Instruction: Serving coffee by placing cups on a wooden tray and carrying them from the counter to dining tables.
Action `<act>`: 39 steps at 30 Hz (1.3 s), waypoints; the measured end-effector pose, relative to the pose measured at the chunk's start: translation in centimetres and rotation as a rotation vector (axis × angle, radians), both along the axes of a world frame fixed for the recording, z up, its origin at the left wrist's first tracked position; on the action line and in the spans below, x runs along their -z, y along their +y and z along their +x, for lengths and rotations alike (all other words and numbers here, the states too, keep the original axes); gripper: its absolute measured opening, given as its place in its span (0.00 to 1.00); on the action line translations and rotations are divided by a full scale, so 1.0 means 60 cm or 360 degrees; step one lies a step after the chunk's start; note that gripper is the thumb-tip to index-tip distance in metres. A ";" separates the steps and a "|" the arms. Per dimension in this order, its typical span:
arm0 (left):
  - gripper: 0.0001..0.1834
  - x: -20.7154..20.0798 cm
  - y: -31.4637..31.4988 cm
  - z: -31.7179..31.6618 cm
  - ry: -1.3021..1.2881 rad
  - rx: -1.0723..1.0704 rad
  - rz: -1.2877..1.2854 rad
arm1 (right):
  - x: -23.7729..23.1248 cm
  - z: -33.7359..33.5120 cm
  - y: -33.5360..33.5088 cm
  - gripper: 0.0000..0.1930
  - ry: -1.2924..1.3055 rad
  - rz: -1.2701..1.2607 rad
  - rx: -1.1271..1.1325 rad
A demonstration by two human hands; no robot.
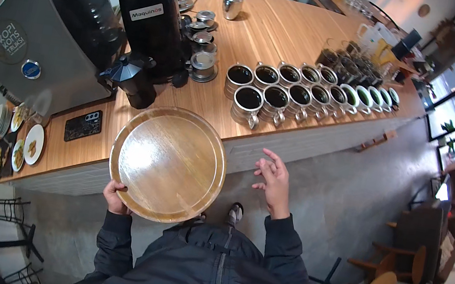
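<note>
My left hand point(117, 197) grips the rim of a round wooden tray point(169, 162) at its lower left, thumb on top. The tray carries nothing and overlaps the counter's front edge. My right hand point(273, 181) is raised to the right of the tray, apart from it, with fingers spread and nothing in them. Beyond it, rows of mugs of dark drink point(276, 97) stand along the counter edge. Toward the right end of the rows are several white cups point(363, 96) with dark liquid.
A moka pot point(131, 81) and a black coffee grinder point(154, 22) stand behind the tray, with metal drip filters point(202, 64) beside them. On the left are a phone point(83, 126), plates of food point(33, 144) and a large grey machine point(46, 31). Dark-filled glasses point(356, 67) stand back right.
</note>
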State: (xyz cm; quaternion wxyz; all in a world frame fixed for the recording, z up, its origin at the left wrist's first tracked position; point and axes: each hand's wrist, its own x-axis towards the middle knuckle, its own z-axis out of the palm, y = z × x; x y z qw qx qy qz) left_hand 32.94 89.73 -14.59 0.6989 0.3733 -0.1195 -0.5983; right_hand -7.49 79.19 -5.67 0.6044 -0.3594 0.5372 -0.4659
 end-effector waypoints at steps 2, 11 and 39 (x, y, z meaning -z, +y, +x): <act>0.26 0.002 -0.006 -0.020 -0.0049 -0.0127 -0.0021 | 0.008 -0.002 -0.057 0.23 0.0063 -0.0064 -0.0102; 0.25 0.017 -0.015 -0.085 0.0197 -0.0288 -0.0064 | 0.064 0.042 -0.169 0.14 0.0791 -0.0922 0.0059; 0.31 -0.038 -0.086 -0.077 0.0670 0.0066 -0.0205 | 0.030 0.124 -0.145 0.16 0.0640 -0.0955 0.0551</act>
